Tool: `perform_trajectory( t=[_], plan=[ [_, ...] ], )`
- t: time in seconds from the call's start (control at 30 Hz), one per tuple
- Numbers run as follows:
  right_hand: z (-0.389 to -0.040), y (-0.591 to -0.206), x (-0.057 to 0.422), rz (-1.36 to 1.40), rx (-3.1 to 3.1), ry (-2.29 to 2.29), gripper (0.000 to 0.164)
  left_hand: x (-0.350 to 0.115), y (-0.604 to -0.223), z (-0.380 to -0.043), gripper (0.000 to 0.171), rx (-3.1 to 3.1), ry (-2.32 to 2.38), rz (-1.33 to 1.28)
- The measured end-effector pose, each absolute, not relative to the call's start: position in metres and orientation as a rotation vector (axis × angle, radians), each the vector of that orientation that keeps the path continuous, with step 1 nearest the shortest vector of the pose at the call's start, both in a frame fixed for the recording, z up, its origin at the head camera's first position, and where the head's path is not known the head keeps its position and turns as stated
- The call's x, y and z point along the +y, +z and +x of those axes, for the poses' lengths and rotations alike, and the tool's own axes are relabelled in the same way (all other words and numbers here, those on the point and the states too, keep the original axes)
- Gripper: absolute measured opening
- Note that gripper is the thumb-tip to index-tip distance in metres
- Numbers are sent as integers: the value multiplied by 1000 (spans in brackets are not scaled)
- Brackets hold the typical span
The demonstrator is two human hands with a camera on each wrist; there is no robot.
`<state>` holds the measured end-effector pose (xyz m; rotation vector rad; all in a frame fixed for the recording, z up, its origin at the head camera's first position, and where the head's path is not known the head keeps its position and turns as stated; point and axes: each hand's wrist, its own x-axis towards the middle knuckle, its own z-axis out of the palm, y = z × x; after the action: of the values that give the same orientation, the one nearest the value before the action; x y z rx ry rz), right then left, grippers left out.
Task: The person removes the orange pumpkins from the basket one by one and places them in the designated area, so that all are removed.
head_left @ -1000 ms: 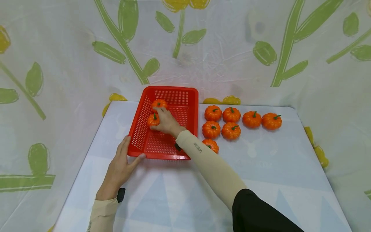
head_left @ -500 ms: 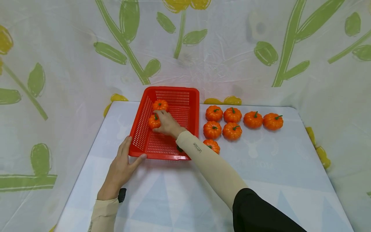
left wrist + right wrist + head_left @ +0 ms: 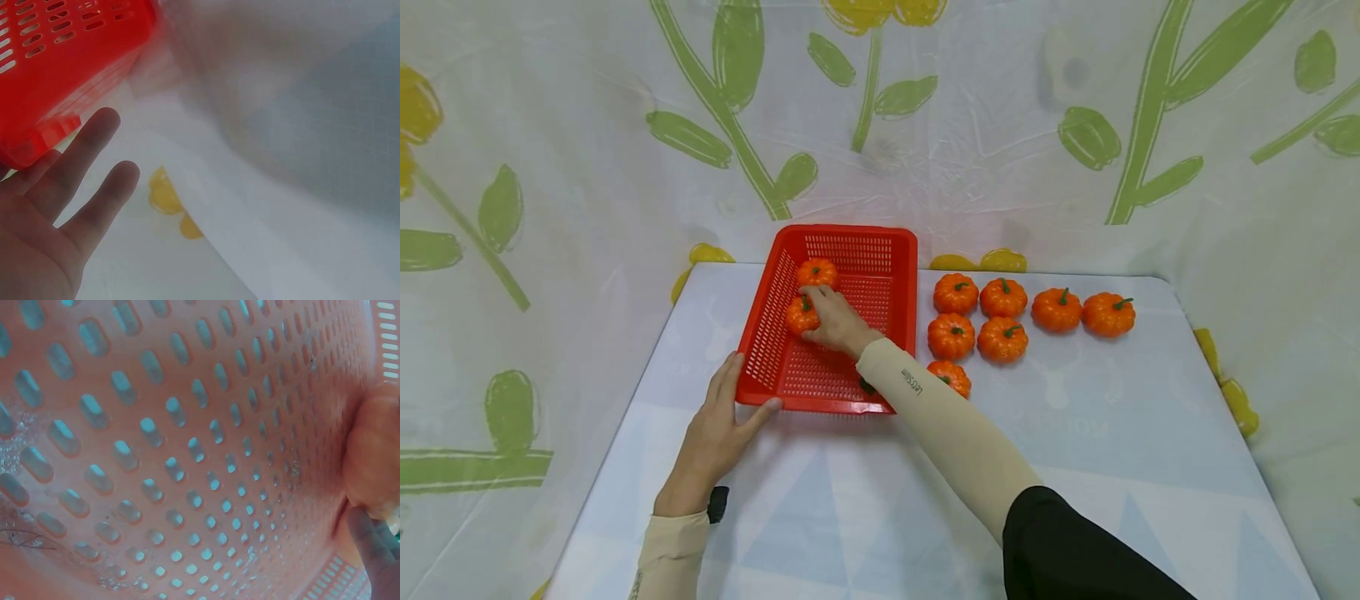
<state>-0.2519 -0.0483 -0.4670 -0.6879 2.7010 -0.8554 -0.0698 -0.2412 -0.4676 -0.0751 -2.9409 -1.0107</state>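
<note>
In the head view, my right hand (image 3: 837, 323) reaches into a red plastic basket (image 3: 831, 406), its fingers and thumb curled about a small orange pumpkin (image 3: 801, 317) near the left wall. Just behind it sits another pumpkin (image 3: 817, 272) in the basket. The right wrist view has a finger (image 3: 370, 544) against orange pumpkin skin (image 3: 375, 456) at the right edge; most of that hand is out of frame. My left hand (image 3: 711, 437) rests at the basket's near left corner, fingers straight along the side and thumb at the front rim.
Several more orange pumpkins (image 3: 951, 336) with green stems stand on the white table (image 3: 1120, 433) right of the basket. One pumpkin (image 3: 952, 377) is partly behind my right forearm. A flower-patterned sheet (image 3: 985, 150) hangs behind and beside the table.
My right thumb has shifted slightly right along the near pumpkin, so more of the pumpkin shows. The left hand stays at the basket corner; the head view drifts slightly.
</note>
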Motion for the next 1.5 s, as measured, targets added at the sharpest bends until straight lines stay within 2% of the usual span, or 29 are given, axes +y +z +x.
perform_trajectory(
  t=[0.93,1.5],
  plan=[
    [-250,-445,-28,-766,2710,-884,76,-241,-467,-71,102,-2943,-1005,-92],
    [-232,-412,-4,-917,2810,-934,80,-240,-463,-68,103,-2967,-1002,-58]
  ],
)
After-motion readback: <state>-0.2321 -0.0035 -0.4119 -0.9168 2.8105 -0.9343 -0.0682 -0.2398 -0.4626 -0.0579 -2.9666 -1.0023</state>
